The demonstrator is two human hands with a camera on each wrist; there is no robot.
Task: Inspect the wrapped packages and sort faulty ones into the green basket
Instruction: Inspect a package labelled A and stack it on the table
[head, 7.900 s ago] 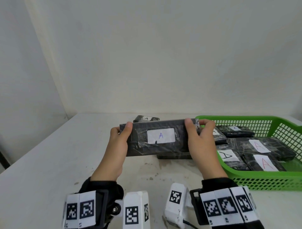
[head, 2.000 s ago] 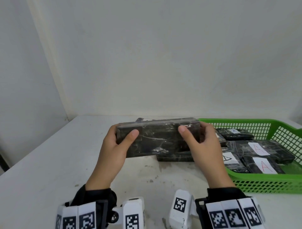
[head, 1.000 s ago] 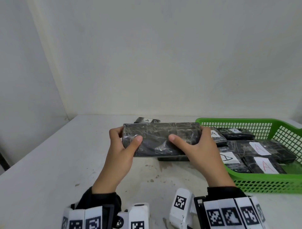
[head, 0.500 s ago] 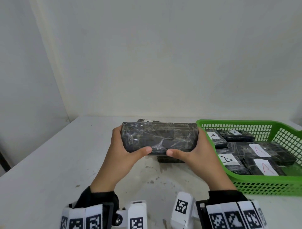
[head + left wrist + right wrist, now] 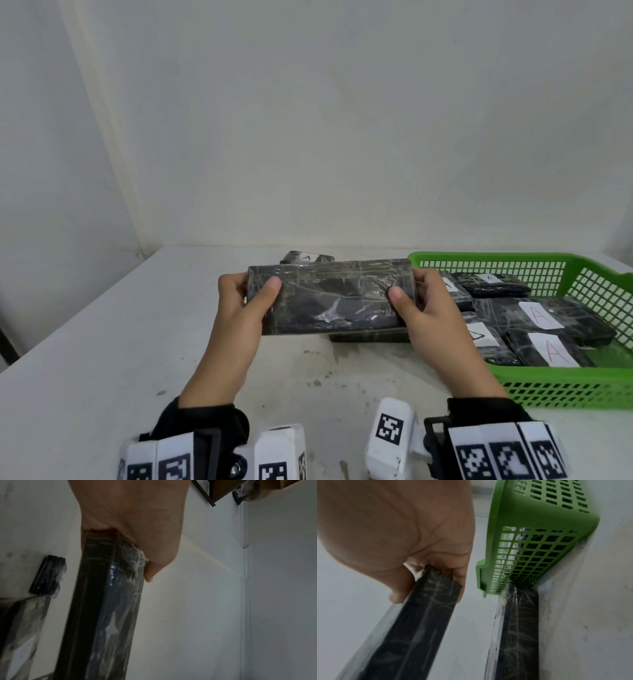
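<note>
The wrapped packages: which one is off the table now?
The long package held between the left hand and the right hand. The others lie on the table or in the green basket.

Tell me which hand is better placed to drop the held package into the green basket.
Right. The right hand grips the held package at the end beside the green basket; the left hand grips its far end.

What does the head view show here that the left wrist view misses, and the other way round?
Only the head view shows the right hand, the green basket and the labelled packages lying in it. Only the left wrist view shows the held package's narrow edge up close. Both show the left hand gripping the held package and a small package on the table behind it.
</note>
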